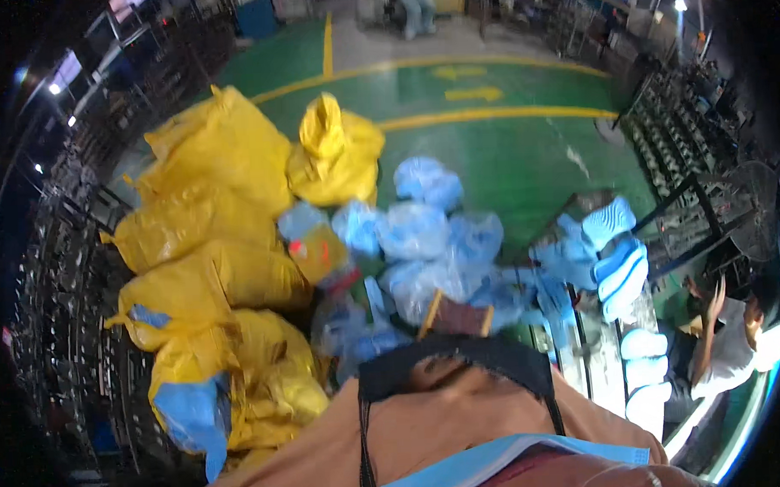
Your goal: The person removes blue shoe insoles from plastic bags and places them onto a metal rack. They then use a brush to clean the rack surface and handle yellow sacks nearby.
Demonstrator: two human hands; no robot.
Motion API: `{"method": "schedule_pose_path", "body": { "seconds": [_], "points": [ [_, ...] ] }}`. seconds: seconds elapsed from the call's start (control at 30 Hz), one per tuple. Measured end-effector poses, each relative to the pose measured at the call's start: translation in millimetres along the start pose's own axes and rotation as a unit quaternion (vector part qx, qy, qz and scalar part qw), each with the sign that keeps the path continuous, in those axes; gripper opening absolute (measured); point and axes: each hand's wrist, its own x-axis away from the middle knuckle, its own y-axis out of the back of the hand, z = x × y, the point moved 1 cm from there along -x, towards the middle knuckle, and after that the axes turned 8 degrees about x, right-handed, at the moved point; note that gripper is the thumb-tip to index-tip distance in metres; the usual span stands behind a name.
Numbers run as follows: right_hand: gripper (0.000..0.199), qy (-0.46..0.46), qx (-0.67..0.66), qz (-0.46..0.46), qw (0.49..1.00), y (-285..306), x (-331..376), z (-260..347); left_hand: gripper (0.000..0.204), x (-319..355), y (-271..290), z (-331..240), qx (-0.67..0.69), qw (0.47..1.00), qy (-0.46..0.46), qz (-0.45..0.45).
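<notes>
Neither of my hands shows; my brown-clad torso (465, 413) with its black straps fills the lower middle. In front of it lie several clear plastic bags of light blue pieces (415, 230), heaped on the floor. A small wooden-framed stool (459, 317) with a dark brown top stands just ahead of me. Stacks of blue, ribbed, sole-shaped pieces (621, 278) rest at the right, with paler ones (645, 372) in a row along a bench nearer to me.
Large yellow sacks (208, 198) are piled at the left, one open over blue material (194, 413). At the right sits another person (728, 343) with hands raised. Dark racks (687, 130) line the right side. Beyond, the green floor (541, 152) carries yellow lines; someone stands far off.
</notes>
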Motion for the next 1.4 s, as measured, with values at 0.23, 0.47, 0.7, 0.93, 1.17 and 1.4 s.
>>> {"method": "schedule_pose_path", "body": {
  "seconds": [0.23, 0.47, 0.7, 0.93, 1.17, 1.4],
  "points": [
    [0.014, 0.020, 0.016, 0.006, 1.000, 24, -34, -8, 0.026, 40, -11, -28, 0.020, 0.996, -0.016, -0.080],
    [0.013, 0.032, -0.013, 0.025, 0.999, 30, -73, -18, 0.030, 30, -29, -9, -0.075, 0.996, -0.022, 0.046],
    [0.012, 0.025, -0.039, 0.020, 0.999, 40, -84, -30, 0.034, 27, -53, -87, -0.310, 0.949, 0.023, 0.049],
    [0.011, 0.032, -0.085, 0.021, 0.996, 34, -90, -18, 0.036, 16, -64, -164, -0.363, 0.927, 0.089, 0.041],
    [0.010, 0.007, -0.188, 0.062, 0.980, -15, -40, 16, 0.036, -43, -45, -214, -0.340, 0.934, 0.064, 0.085],
    [0.009, -0.009, -0.312, 0.122, 0.942, -86, -14, 128, 0.041, -187, 14, -206, -0.375, 0.906, 0.007, 0.196]
  ]
}}
